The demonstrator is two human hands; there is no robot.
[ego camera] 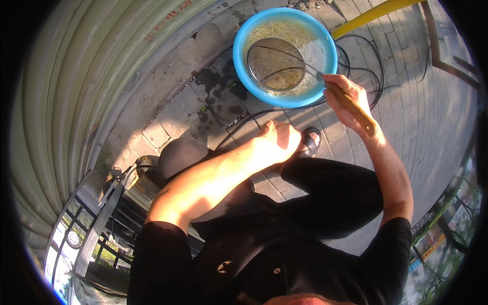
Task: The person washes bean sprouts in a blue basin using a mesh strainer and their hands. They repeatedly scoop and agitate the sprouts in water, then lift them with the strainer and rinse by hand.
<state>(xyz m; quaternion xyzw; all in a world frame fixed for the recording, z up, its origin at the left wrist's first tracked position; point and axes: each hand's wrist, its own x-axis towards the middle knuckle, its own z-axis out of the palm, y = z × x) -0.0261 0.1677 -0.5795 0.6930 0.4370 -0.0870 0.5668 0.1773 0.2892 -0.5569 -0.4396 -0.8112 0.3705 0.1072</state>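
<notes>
My right hand is closed around the wooden handle of a round wire-mesh skimmer. The skimmer's mesh lies over the left part of a blue plastic basin, just above or at the water. Pale bean sprouts fill much of the basin, with whitish water showing at the right. Nearer to me, my left hand hangs in bright sun with its fingers curled; whether anything is inside them is hidden. It touches neither the basin nor the skimmer.
Black hoses or cables loop on the paving right of the basin, and one runs below it. A yellow pole is at the upper right. Corrugated metal wall rises at the left. My sandalled foot stands below the basin. Wet patches darken the paving.
</notes>
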